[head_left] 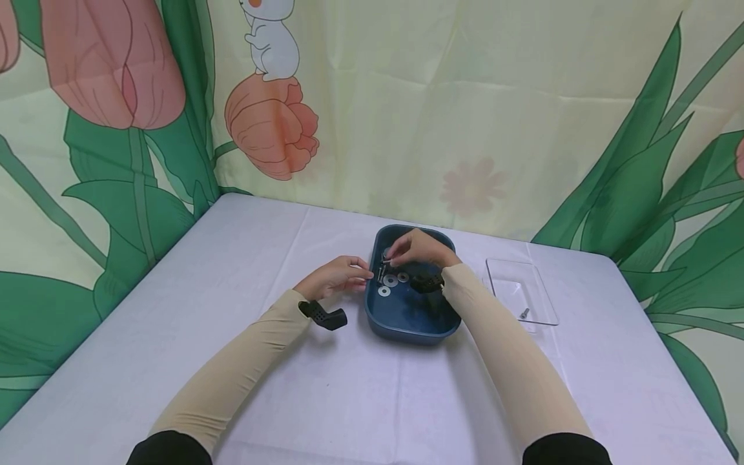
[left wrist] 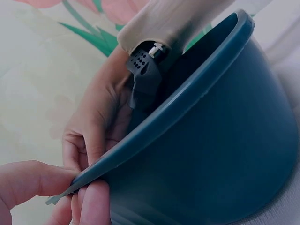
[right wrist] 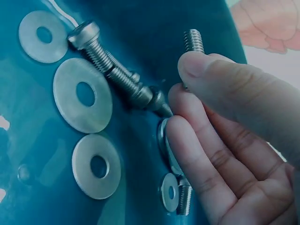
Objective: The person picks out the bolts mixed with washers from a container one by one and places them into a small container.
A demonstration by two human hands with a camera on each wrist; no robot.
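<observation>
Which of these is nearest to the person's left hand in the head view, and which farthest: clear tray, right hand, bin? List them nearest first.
1. Bin: touching, its rim pinched by the left hand.
2. Right hand: to the right, reaching into the bin.
3. Clear tray: farthest right, beyond the bin's right side.

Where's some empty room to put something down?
Bare tablecloth lies between the left sleeve and right sleeve, this side of the blue tub, and left of the left sleeve. The tub's near end is bare too. Its far-left part is crowded: washers, screws, the right hand above, the left hand at the rim.
</observation>
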